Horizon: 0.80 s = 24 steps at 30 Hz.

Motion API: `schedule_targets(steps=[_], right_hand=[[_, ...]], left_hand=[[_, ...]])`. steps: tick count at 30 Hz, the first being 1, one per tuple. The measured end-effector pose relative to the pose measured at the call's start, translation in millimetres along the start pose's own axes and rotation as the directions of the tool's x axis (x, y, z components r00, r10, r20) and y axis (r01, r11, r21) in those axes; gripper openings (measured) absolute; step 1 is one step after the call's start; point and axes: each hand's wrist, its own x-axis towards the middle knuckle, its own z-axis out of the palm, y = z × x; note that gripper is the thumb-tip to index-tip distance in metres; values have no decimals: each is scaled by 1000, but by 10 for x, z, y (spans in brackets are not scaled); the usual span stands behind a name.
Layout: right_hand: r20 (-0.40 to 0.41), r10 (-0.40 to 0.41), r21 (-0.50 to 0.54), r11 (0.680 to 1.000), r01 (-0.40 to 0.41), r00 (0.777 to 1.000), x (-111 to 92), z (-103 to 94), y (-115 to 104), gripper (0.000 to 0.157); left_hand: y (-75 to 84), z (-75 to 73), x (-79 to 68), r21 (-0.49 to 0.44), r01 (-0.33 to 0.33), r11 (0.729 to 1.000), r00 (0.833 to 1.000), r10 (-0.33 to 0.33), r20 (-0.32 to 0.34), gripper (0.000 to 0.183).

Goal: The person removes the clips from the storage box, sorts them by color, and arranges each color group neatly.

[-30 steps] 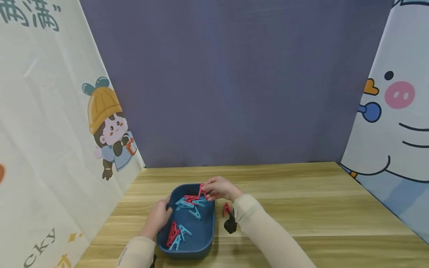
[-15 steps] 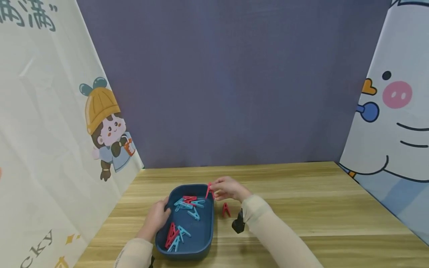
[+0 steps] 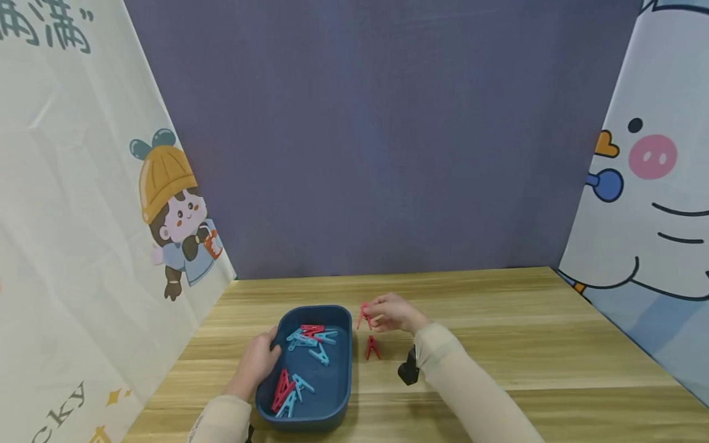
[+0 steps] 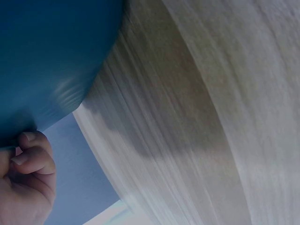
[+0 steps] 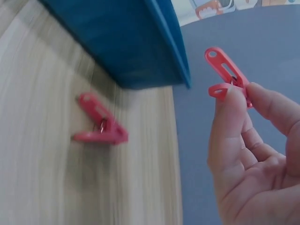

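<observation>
Red clip [image 5: 234, 67] moved outside bin [image 3: 327, 383] | right fingers [image 5: 228, 123] pinch it | left fingers [image 4: 37, 161] grip bin (second clip [image 5: 108, 136] nearby)

Cream slvs [image 3: 475, 383], blk wrist cam [image 3: 408, 368]

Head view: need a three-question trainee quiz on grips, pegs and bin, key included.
1. True or false: the right grip pinches a red peg.
2. Multiple choice: the left grip holds A) nothing, B) the bin, C) the right grip.
3. What colour is the loose peg on the table?

Key: 1. True. 2. B. 3. Red.
</observation>
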Motion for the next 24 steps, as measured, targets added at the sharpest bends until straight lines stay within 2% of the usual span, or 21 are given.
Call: schedule_targets(steps=[5, 11, 17, 24], right_hand=[[-14, 24, -14, 1000, -24, 1000, -28, -125, 82, 21], [-46, 48, -79, 996, -51, 998, -97, -226, 171, 36], [-89, 58, -119, 991, -68, 994, -151, -295, 242, 28], [-90, 75, -127, 988, -87, 993, -167, -360, 354, 12]], left_hand=[[0, -1, -9, 3, 13, 1000, 1000, -13, 6, 47], [-1, 0, -20, 2, 1, 1000, 1000, -1, -1, 47], [15, -3, -41, 5, 2, 1000, 1000, -2, -6, 48], [16, 11, -47, 3, 3, 1000, 1000, -3, -11, 47]])
